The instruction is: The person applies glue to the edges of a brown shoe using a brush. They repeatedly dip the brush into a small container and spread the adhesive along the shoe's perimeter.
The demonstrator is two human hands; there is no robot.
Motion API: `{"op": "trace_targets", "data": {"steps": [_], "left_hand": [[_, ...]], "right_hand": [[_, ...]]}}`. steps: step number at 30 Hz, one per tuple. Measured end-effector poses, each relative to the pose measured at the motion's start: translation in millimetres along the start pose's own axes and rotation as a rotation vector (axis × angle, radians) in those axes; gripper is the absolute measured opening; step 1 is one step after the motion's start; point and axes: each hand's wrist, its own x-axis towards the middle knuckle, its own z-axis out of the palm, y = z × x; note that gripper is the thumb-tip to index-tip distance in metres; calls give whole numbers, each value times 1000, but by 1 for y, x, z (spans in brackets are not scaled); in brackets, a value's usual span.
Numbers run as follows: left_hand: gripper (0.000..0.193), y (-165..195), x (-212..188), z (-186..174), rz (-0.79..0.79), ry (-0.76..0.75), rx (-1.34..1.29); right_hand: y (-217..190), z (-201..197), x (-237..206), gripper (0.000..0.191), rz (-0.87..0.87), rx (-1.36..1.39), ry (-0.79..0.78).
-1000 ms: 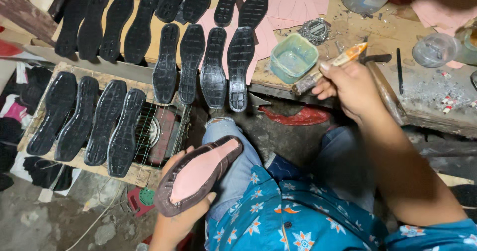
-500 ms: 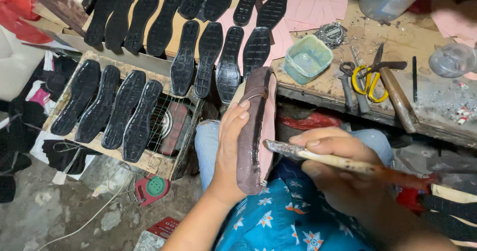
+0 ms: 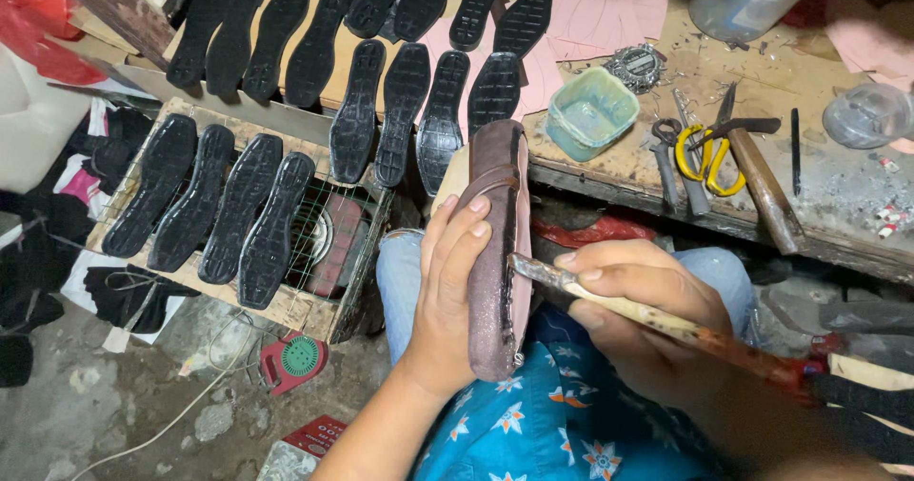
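My left hand [image 3: 447, 286] grips a brown shoe upper [image 3: 497, 243], held on edge over my lap with its pink underside turned right. My right hand [image 3: 633, 305] holds a glue brush [image 3: 657, 321] with a pale wooden handle; its tip touches the shoe's pink bottom face near the middle. A small green glue tub [image 3: 590, 112] sits on the wooden bench just above the shoe's toe.
Several black rubber soles [image 3: 238, 210] lie in rows on a board and a wire rack at left. On the bench [image 3: 838, 205] lie yellow-handled scissors [image 3: 706, 152], a hammer [image 3: 762, 190], pliers and a plastic jar [image 3: 871, 111]. A red fan sits on the dirty floor.
The shoe came up from my lap and turned on edge. My right hand came down from the bench with the brush and set its tip on the shoe's bottom.
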Motion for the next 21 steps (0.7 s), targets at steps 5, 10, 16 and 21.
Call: {"op": "trace_targets", "data": {"steps": [5,10,16,21], "left_hand": [[79,0,1,-1,12,-3,5],[81,1,0,-4,-23,-31,7],[82,0,-1,-5,-62,-55,1],[85,-1,-1,-4,-79,-57,-6]], "right_hand": [[3,1,0,25,19,42,-30],[-3,1,-1,25,33,62,-37],[-6,2,-5,28,54,119,-61],[-4,-1,-14,34,61,139,-101]]}}
